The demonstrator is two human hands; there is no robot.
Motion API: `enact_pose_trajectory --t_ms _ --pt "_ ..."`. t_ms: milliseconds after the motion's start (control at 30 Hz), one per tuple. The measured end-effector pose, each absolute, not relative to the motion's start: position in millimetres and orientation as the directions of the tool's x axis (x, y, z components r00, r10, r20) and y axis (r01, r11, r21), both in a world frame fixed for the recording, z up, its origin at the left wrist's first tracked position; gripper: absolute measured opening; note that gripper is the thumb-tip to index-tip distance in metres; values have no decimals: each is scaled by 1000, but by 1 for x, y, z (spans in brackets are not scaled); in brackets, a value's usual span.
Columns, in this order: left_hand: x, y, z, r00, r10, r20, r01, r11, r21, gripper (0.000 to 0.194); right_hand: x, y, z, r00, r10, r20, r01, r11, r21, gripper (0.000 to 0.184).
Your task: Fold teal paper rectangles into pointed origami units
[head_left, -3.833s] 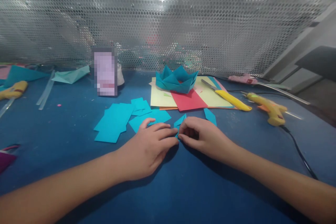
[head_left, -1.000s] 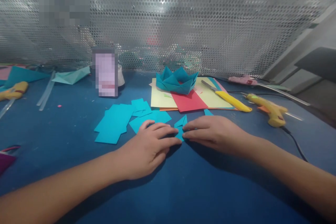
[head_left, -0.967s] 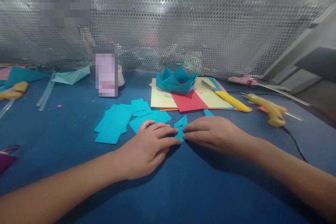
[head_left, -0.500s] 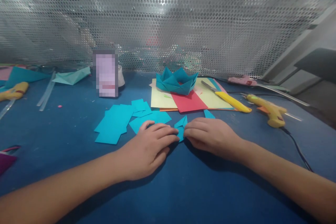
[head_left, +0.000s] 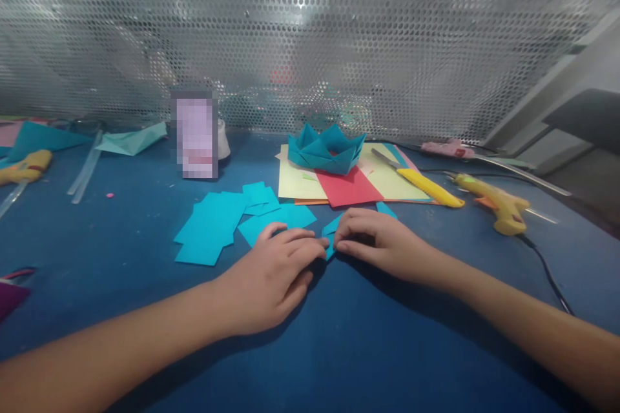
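A small folded piece of blue paper (head_left: 330, 228) lies on the table between my hands, partly covered by fingers. My left hand (head_left: 285, 271) rests with its fingers stretched out, the fingertips against the paper's left edge. Thumb and fingers of my right hand (head_left: 375, 239) are pinched together at the paper's right side. Beyond my left hand are several loose blue paper pieces (head_left: 210, 226), some overlapping. Behind my right hand the tip of another blue piece (head_left: 386, 210) shows.
A blue folded paper crown shape (head_left: 327, 150) stands on coloured sheets (head_left: 300, 184) with a red paper (head_left: 349, 188). Rightward lie a yellow cutter (head_left: 431, 187) and a yellow glue gun (head_left: 501, 206) with its cord. A blurred phone-like screen (head_left: 196, 139) stands before the perforated metal panel (head_left: 310, 45).
My right hand has shifted slightly left and over the folded blue paper, covering its upper tip; its thumb now shows below the fingers. My left hand has barely moved.
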State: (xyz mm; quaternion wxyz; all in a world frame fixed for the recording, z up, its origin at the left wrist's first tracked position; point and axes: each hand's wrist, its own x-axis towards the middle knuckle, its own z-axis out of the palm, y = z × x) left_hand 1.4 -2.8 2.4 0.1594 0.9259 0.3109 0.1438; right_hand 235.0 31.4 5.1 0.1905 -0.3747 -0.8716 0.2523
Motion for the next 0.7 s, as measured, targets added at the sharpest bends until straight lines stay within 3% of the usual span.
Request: enact_pose_trajectory --t_ms 367,700 --pt "1 -5 1 784 586 206 509 -796 329 29 223 23 2 -540 828 153 671 533 -515 4" --pt "2 -7 0 780 588 214 512 -797 321 25 222 23 1 -521 835 176 678 530 -509 7"
